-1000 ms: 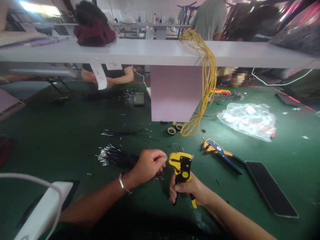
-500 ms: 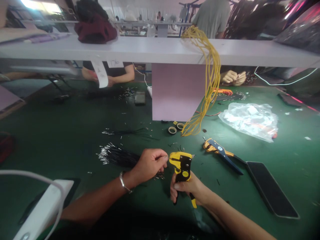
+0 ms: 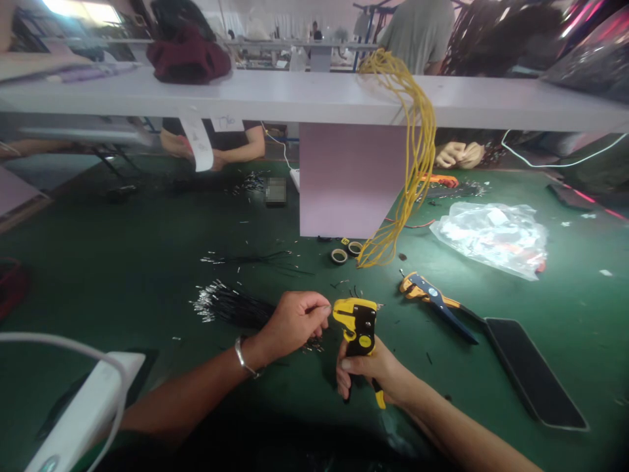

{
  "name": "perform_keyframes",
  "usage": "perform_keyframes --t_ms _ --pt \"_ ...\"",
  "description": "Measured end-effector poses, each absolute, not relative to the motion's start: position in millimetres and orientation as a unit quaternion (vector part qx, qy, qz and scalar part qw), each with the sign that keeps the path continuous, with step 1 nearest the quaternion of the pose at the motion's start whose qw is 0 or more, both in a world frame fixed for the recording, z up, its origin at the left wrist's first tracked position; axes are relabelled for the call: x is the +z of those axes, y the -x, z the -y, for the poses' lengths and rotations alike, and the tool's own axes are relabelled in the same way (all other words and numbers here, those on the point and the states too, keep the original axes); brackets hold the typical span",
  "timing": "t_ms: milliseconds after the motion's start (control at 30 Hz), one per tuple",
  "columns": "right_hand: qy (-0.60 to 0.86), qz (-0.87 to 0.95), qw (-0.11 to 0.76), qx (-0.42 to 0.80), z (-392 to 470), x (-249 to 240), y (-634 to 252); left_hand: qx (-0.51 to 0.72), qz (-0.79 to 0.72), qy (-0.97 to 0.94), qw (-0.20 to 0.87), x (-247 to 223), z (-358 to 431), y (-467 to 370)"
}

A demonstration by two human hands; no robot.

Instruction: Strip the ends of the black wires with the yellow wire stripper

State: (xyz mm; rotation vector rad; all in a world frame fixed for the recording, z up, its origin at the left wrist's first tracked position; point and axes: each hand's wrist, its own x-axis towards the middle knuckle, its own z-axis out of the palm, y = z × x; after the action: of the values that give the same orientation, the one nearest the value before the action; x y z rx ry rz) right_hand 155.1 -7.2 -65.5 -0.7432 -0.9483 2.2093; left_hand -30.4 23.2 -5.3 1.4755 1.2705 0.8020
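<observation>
The right hand [image 3: 378,364] curls its fingers round the yellow wire stripper [image 3: 365,321], apparently to steady its mouth beside the left hand [image 3: 293,322], whose fingertips pinch together, on what I cannot tell, while black wires [image 3: 242,308] lie left of the stripper, handily near

One view is taken from head height, directed forward and down over the table [image 3: 122,262]. The left hand [image 3: 296,321] is framed close at six o'clock, the right hand [image 3: 366,367] at five; the shelf [image 3: 270,92] is seen farther off at twelve.
</observation>
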Motion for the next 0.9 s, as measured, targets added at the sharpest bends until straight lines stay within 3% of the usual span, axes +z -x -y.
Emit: perform_keyframes --t_ms 900 --pt "0.307 0.354 0.326 0.821 13.6 -67.1 -149.8 0.318 -0.520 -0.587 0.532 -5.1 -25.4 31.4"
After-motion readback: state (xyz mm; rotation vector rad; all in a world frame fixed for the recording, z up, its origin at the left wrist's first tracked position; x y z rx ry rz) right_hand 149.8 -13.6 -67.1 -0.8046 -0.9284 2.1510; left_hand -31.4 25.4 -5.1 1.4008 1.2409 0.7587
